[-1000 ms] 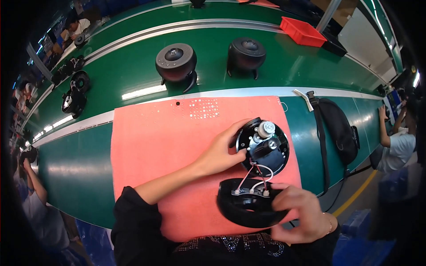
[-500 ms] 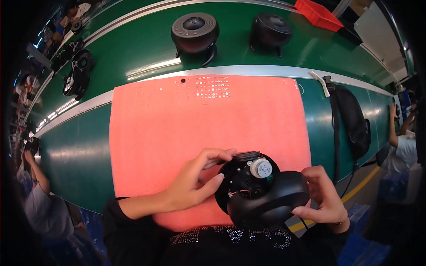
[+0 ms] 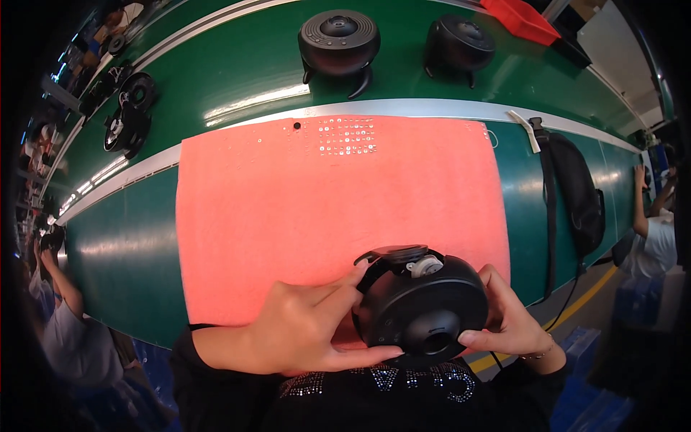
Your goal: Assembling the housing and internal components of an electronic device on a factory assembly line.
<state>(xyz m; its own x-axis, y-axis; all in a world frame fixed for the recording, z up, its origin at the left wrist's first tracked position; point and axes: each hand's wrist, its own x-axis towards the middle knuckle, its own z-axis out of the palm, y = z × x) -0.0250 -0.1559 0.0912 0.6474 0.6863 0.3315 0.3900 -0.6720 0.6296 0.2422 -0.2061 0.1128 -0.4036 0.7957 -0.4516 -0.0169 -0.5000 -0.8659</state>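
Observation:
Low over the pink mat, near my body, I hold a black rounded device housing between both hands. Its smooth cover has a raised centre with a dark hole and faces up. A gap along the far edge shows a pale round motor, with a dark disc-shaped part beside it. My left hand grips the left side, index fingertip at the disc and thumb along the near edge. Round the right side curls my right hand, its thumb pressed on the cover near the hole.
Small screws stand in rows at the mat's far edge, near a black round piece. Two black footed devices sit on the green belt beyond. A red tray, open black housings and a black bag lie around.
The cover has moved left over the open housing, hiding most of the inside. My left hand has shifted down around its side. The two footed devices on the belt have moved right.

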